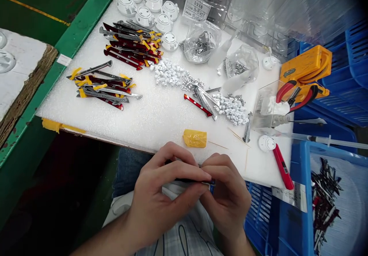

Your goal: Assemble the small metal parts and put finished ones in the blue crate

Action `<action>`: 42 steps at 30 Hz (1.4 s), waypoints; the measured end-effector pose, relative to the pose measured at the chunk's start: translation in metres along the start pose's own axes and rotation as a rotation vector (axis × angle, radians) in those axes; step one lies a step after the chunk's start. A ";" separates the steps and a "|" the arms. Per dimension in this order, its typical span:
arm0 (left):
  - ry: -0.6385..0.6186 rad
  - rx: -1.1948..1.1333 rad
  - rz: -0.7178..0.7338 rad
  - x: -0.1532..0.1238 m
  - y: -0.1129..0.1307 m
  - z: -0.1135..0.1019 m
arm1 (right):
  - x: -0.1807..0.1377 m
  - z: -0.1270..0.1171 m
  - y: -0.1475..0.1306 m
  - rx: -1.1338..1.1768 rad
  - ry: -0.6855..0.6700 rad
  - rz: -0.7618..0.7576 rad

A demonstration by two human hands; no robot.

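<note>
In front of my lap, my left hand and my right hand meet, both closed in a pinch. Between the fingertips is a dark narrow strip-shaped part, mostly hidden by my fingers. Just beyond my hands, a yellow tape-wrapped block lies on the white foam sheet. A thin wooden stick rests beside it. Farther up lie a few silver strips and a red strip, next to small white pieces.
Taped dark and red strips form two piles at the left. White cup-shaped pieces stand behind. Bags of small metal parts, pliers, a syringe, a red marker and a blue crate are rightward.
</note>
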State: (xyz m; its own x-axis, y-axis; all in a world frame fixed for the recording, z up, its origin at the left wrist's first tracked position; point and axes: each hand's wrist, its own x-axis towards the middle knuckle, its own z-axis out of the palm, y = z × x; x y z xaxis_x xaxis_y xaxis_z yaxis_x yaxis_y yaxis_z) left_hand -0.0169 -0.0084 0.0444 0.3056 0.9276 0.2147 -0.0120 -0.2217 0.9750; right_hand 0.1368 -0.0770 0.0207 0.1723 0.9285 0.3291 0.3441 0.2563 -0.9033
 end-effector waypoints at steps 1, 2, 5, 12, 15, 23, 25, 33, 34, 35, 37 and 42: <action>-0.005 -0.004 0.003 0.000 0.000 0.000 | 0.001 0.001 -0.001 0.000 0.001 0.002; -0.009 -0.008 0.005 0.000 0.000 -0.001 | 0.001 0.002 -0.001 0.000 0.001 0.004; -0.018 -0.008 -0.003 -0.001 0.000 -0.001 | 0.003 0.004 -0.002 -0.001 0.003 0.002; -0.014 0.023 0.004 -0.002 0.001 0.000 | 0.005 0.006 -0.001 0.008 0.003 -0.012; 0.001 0.056 0.020 -0.002 0.001 0.000 | 0.005 0.006 -0.002 0.001 -0.003 -0.002; 0.021 0.050 0.016 0.000 -0.003 0.000 | 0.002 0.007 0.000 0.039 0.015 0.029; 0.037 0.043 0.011 -0.001 -0.007 0.000 | 0.002 0.005 0.001 0.083 0.054 0.049; 0.034 0.214 0.041 -0.012 -0.029 -0.010 | 0.007 -0.015 -0.006 0.145 -0.004 0.184; 0.033 0.241 0.051 -0.014 -0.031 -0.012 | 0.008 -0.017 -0.007 0.151 -0.001 0.182; 0.031 0.270 0.062 -0.015 -0.033 -0.013 | 0.009 -0.017 -0.007 0.160 0.006 0.172; 0.007 0.320 0.081 -0.017 -0.035 -0.012 | 0.011 -0.016 -0.007 0.182 0.016 0.136; -0.103 0.250 0.095 -0.019 -0.033 -0.001 | 0.009 -0.012 -0.009 0.135 0.040 0.084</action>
State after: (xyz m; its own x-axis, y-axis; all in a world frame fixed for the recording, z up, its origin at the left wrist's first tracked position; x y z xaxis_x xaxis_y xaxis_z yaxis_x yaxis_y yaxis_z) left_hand -0.0234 -0.0180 0.0082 0.4100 0.8666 0.2846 0.1859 -0.3849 0.9041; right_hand 0.1465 -0.0741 0.0356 0.2325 0.9374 0.2592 0.1998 0.2148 -0.9560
